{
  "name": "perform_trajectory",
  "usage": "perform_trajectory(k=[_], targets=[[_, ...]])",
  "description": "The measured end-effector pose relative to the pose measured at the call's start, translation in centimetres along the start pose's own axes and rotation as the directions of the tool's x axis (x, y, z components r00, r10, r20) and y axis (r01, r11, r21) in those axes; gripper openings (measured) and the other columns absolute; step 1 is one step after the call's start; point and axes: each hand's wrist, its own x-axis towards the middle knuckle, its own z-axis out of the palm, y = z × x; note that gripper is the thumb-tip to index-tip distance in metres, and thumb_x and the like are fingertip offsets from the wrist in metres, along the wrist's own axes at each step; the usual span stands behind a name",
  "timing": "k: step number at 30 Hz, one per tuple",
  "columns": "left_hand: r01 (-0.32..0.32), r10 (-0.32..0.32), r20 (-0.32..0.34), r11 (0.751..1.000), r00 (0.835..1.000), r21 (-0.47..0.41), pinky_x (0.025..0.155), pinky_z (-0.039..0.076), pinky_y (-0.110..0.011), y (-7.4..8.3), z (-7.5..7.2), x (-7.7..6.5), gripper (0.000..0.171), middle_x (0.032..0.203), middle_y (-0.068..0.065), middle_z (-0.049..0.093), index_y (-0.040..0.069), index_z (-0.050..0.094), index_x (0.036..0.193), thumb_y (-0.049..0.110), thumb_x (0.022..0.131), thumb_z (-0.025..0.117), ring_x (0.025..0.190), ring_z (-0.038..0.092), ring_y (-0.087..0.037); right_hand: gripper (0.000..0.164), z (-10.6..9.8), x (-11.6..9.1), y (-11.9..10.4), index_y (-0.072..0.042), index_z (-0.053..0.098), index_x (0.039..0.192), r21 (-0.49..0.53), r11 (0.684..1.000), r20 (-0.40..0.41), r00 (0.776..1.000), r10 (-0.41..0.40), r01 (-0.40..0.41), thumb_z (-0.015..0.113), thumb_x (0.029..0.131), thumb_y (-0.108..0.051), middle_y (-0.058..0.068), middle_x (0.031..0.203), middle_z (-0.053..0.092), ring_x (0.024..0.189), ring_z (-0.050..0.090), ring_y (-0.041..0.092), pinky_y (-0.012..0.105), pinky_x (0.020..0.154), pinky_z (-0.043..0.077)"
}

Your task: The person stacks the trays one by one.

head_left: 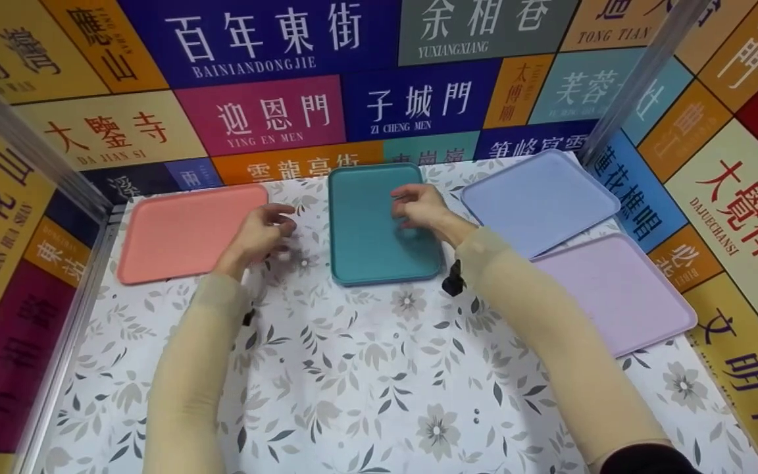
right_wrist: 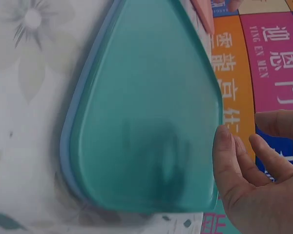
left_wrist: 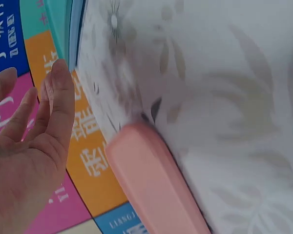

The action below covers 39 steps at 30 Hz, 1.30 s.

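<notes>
A teal tray (head_left: pixel 379 230) lies in the middle of the table, its long side pointing away from me. In the right wrist view a blue rim (right_wrist: pixel 66 151) shows under the teal tray's edge. My right hand (head_left: pixel 425 210) hovers over the teal tray's right half, fingers loosely bent and holding nothing, with its shadow on the surface. My left hand (head_left: pixel 260 234) is above the right edge of a salmon-pink tray (head_left: pixel 181 234), its fingers relaxed with nothing between them. The left wrist view shows the palm and a corner of the pink tray (left_wrist: pixel 146 170).
To the right lie a light blue tray (head_left: pixel 537 201) and a lilac tray (head_left: pixel 622 296), their edges meeting. A floral cloth (head_left: pixel 353 382) covers the table. Panels with Chinese lettering (head_left: pixel 254 39) form walls at the back and both sides, with metal posts (head_left: pixel 642 85) at the corners.
</notes>
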Motion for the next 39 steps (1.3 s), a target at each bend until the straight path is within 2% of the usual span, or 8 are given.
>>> perform_trajectory(k=[5, 10, 13, 19, 24, 28, 35, 39], targets=[[-0.036, 0.037, -0.014, 0.999, 0.999, 0.038, 0.108, 0.065, -0.051, -0.5, -1.9, -0.6, 0.052, 0.153, -0.021, 0.062, 0.009, 0.057, 0.161, 0.018, 0.111, 0.064, 0.125, 0.064, -0.039, 0.052, 1.6, -0.1, -0.6, 0.0, 0.067, 0.15, 0.041, 0.999, 0.034, 0.999, -0.002, 0.001, 0.064, 0.099, 0.004, 0.003, 0.113, 0.072, 0.099, 0.07, 0.019, 0.044, 0.093, 0.069], [-0.006, 0.007, -0.034, 0.999, 0.999, 0.051, 0.1, 0.069, -0.041, -1.0, -3.7, -1.2, 0.052, 0.156, -0.021, 0.061, 0.013, 0.056, 0.163, 0.022, 0.113, 0.063, 0.118, 0.069, -0.034, 0.052, 3.2, -0.3, -1.3, -0.003, 0.067, 0.151, 0.053, 0.999, 0.071, 0.998, -0.002, -0.002, 0.066, 0.1, 0.003, 0.005, 0.116, 0.072, 0.101, 0.071, 0.018, 0.038, 0.084, 0.07], [-0.001, 0.003, -0.044, 0.999, 0.999, 0.051, 0.101, 0.068, -0.04, -1.3, -4.5, -1.6, 0.053, 0.157, -0.023, 0.061, 0.011, 0.053, 0.165, 0.021, 0.114, 0.06, 0.12, 0.07, -0.036, 0.049, 4.1, -0.4, -1.7, -0.006, 0.069, 0.149, 0.059, 0.998, 0.088, 0.996, 0.0, -0.005, 0.069, 0.101, 0.001, 0.006, 0.118, 0.072, 0.103, 0.072, 0.018, 0.037, 0.083, 0.07], [-0.006, 0.009, -0.06, 0.999, 0.998, 0.051, 0.115, 0.063, -0.051, -1.9, -6.1, -2.5, 0.056, 0.159, -0.026, 0.059, 0.006, 0.049, 0.167, 0.018, 0.113, 0.058, 0.135, 0.063, -0.041, 0.047, 6.2, -0.5, -2.6, -0.008, 0.069, 0.149, 0.093, 0.995, 0.127, 0.992, 0.02, -0.032, 0.073, 0.103, -0.003, 0.007, 0.124, 0.073, 0.125, 0.073, 0.035, 0.04, 0.09, 0.071], [0.012, -0.009, -0.071, 0.999, 0.997, 0.047, 0.114, 0.063, -0.052, -2.4, -7.2, -3.0, 0.057, 0.161, -0.027, 0.057, 0.007, 0.048, 0.168, 0.019, 0.114, 0.058, 0.139, 0.061, -0.043, 0.05, 8.0, -0.5, -2.9, -0.006, 0.066, 0.152, 0.132, 0.99, 0.161, 0.986, 0.034, -0.056, 0.078, 0.103, -0.007, 0.008, 0.127, 0.072, 0.138, 0.068, 0.044, 0.043, 0.095, 0.071], [0.036, -0.031, -0.084, 0.998, 0.996, 0.056, 0.113, 0.064, -0.05, -2.6, -8.4, -3.5, 0.057, 0.163, -0.027, 0.056, 0.008, 0.047, 0.169, 0.021, 0.115, 0.057, 0.139, 0.061, -0.04, 0.05, 9.5, -0.4, -3.1, -0.007, 0.066, 0.15, 0.137, 0.989, 0.184, 0.982, 0.037, -0.063, 0.081, 0.102, -0.012, 0.009, 0.13, 0.07, 0.138, 0.068, 0.042, 0.047, 0.101, 0.069], [0.044, -0.031, -0.124, 0.994, 0.992, 0.105, 0.101, 0.069, -0.037, -3.4, -11.2, -4.7, 0.058, 0.162, -0.028, 0.057, 0.006, 0.045, 0.17, 0.02, 0.115, 0.056, 0.116, 0.066, -0.017, 0.055, 12.7, -0.3, -3.5, -0.007, 0.063, 0.152, 0.157, 0.986, 0.188, 0.982, 0.02, -0.05, 0.083, 0.101, -0.016, 0.013, 0.138, 0.062, 0.144, 0.063, 0.045, 0.045, 0.101, 0.07], [0.057, -0.037, -0.163, 0.991, 0.986, 0.124, 0.093, 0.07, -0.03, -4.6, -12.5, -5.2, 0.061, 0.16, -0.029, 0.058, 0.004, 0.041, 0.172, 0.019, 0.114, 0.055, 0.121, 0.066, -0.024, 0.057, 14.2, -0.3, -3.5, -0.005, 0.06, 0.153, 0.149, 0.988, 0.176, 0.984, 0.015, -0.042, 0.082, 0.102, -0.014, 0.019, 0.149, 0.057, 0.145, 0.063, 0.046, 0.049, 0.109, 0.067]])
